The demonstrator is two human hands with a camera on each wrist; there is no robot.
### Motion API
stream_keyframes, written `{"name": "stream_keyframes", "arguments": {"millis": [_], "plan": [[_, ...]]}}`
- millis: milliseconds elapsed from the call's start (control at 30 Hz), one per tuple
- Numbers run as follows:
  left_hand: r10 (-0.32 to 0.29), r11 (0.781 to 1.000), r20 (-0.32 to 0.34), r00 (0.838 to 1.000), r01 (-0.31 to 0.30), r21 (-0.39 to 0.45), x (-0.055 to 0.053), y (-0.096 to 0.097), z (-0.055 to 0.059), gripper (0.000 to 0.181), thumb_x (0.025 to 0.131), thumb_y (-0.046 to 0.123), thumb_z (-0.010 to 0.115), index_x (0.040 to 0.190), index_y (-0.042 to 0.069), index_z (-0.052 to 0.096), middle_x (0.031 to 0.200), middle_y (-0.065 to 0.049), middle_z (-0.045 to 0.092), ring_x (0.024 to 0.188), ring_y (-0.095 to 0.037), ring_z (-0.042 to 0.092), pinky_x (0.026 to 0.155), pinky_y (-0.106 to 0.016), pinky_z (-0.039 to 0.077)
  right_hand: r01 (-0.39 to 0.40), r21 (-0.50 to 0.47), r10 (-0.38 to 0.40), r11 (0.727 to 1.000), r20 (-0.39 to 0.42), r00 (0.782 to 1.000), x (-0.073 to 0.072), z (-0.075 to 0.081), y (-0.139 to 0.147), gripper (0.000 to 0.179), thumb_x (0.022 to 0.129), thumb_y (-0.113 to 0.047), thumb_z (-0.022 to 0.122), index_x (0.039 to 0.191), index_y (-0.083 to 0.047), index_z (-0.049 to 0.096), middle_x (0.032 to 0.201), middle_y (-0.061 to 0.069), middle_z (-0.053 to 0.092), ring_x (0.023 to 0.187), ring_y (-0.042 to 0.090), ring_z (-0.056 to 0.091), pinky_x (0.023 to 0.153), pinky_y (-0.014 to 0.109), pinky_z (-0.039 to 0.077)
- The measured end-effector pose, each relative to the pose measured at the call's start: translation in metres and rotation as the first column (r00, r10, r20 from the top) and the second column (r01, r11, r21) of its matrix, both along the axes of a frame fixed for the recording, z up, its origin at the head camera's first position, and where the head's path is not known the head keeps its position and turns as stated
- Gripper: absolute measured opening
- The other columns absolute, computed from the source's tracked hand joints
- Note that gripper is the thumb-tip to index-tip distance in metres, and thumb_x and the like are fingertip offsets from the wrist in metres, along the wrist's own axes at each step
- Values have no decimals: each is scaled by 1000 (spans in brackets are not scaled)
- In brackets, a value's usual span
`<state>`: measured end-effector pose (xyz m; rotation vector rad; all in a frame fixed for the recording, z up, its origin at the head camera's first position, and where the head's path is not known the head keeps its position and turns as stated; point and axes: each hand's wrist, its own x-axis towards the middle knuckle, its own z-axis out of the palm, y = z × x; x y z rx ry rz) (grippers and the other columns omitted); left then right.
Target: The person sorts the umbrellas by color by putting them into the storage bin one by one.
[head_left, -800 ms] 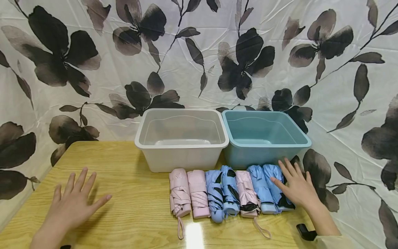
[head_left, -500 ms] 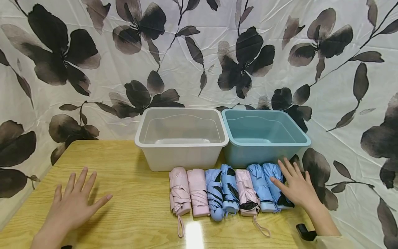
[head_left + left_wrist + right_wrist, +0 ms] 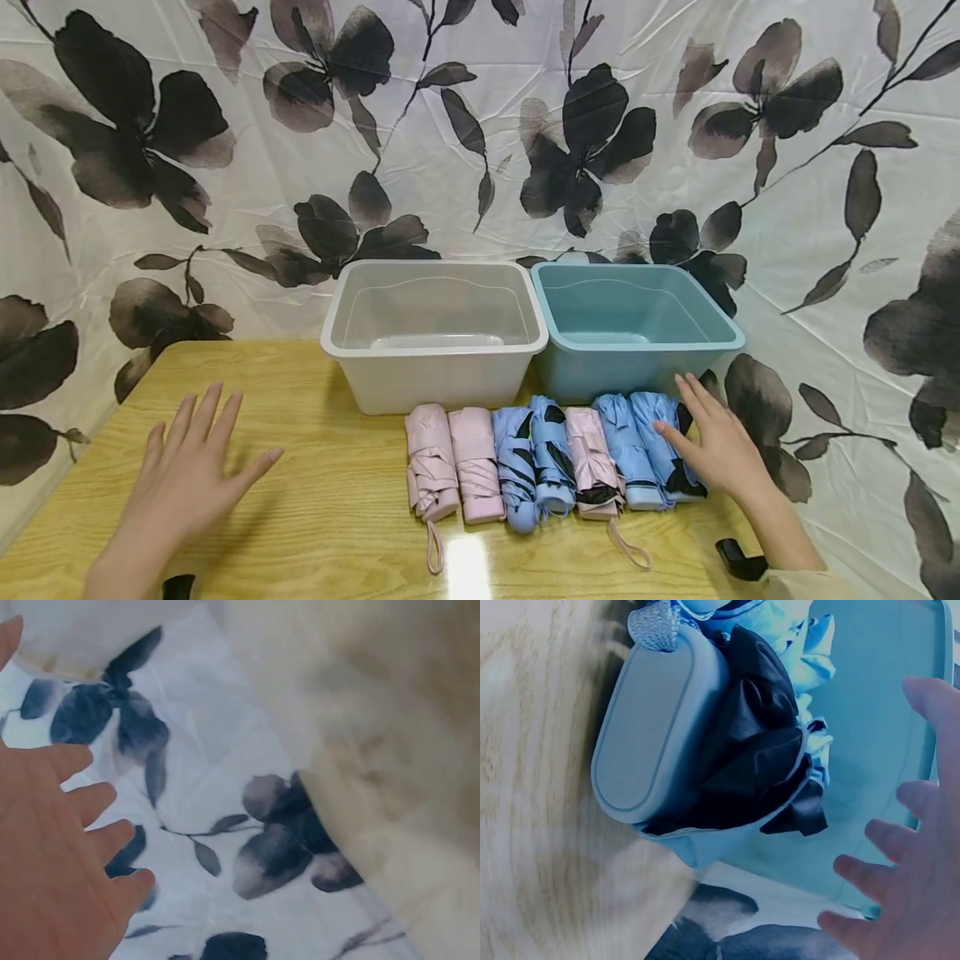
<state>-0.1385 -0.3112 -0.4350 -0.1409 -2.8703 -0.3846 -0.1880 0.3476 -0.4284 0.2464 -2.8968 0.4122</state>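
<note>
Along the wooden surface (image 3: 315, 533) we see seven folded umbrellas (image 3: 555, 454) lying side by side, just in front of a white bin (image 3: 435, 385) and a blue-green bin (image 3: 626, 375). Only the head view gives us the full row: from the left, two pink, two blue, one pink, two blue. Two pink wrist loops (image 3: 628, 543) trail towards us.

The left hand (image 3: 183, 479) grasps nothing; its fingers are spread above the surface, well apart from the row. Its wrist view shows us the fingers against the flowered cloth (image 3: 202, 750), with no umbrella in frame.

The right hand (image 3: 716, 446) is likewise free, its fingers spread. From the head, its thumb seems to meet the last blue umbrella (image 3: 658, 437), but the right wrist view reveals a gap. That view also shows us the umbrella's flat, rounded end (image 3: 645, 731) and black folds (image 3: 750, 742).
</note>
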Motion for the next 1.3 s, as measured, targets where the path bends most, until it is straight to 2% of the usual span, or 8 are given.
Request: {"name": "stream_keyframes", "arguments": {"millis": [133, 300, 567, 700, 833, 1067, 1300], "plan": [[-33, 999, -53, 998, 33, -2, -9, 13, 17, 102, 98, 63, 60, 166, 0, 15, 172, -26, 4, 156, -52, 2, 119, -75, -10, -12, -61, 11, 998, -26, 1000, 0, 2, 1, 89, 100, -48, 67, 166, -6, 24, 167, 27, 27, 143, 58, 35, 105, 81, 34], [-70, 998, -88, 994, 70, -2, -25, 31, 36, 97, 101, 60, 57, 164, -4, 18, 171, -28, 9, 155, -51, 10, 122, -73, -1, -12, -52, 13, 999, 20, 1000, -2, 2, 4, 85, 100, -45, 68, 163, -3, 29, 163, 30, 31, 141, 59, 37, 101, 80, 38], [-133, 991, -70, 989, 133, -6, -55, 55, 60, 95, 105, 59, 50, 162, -9, 17, 170, -29, 9, 156, -50, 10, 126, -67, 3, -47, 12, 46, 999, 125, 991, -6, 1, 5, 86, 99, -47, 69, 158, 4, 35, 155, 36, 38, 131, 60, 47, 94, 76, 47], [-153, 988, -54, 987, 151, -29, -71, 66, 68, 96, 105, 61, 48, 162, -9, 18, 169, -31, 13, 155, -50, 13, 125, -68, 11, -83, 17, 80, 996, 137, 987, -9, -1, 5, 86, 98, -44, 71, 156, 9, 36, 153, 38, 40, 132, 59, 47, 98, 73, 47], [-187, 981, -50, 981, 183, -65, -85, 74, 75, 95, 105, 62, 46, 161, -10, 20, 168, -31, 16, 155, -50, 16, 124, -68, 16, -106, 7, 104, 994, 151, 983, -11, -5, 6, 84, 98, -41, 72, 153, 12, 37, 152, 39, 41, 135, 59, 44, 102, 73, 44], [-213, 972, 8, 977, 213, -96, -103, 82, 77, 100, 104, 67, 42, 161, -12, 18, 170, -29, 10, 156, -49, 11, 127, -64, 11, -142, -24, 144, 990, 152, 978, -15, -12, 7, 86, 94, -36, 77, 152, 14, 38, 145, 41, 43, 131, 61, 45, 100, 74, 45], [-216, 971, 46, 975, 219, -99, -111, 84, 74, 102, 103, 68, 42, 160, -13, 19, 169, -31, 12, 156, -50, 9, 128, -62, 11, -159, -23, 160, 987, 124, 979, -18, -18, 8, 86, 90, -31, 82, 149, 17, 41, 140, 40, 47, 125, 58, 52, 99, 70, 48]]}}
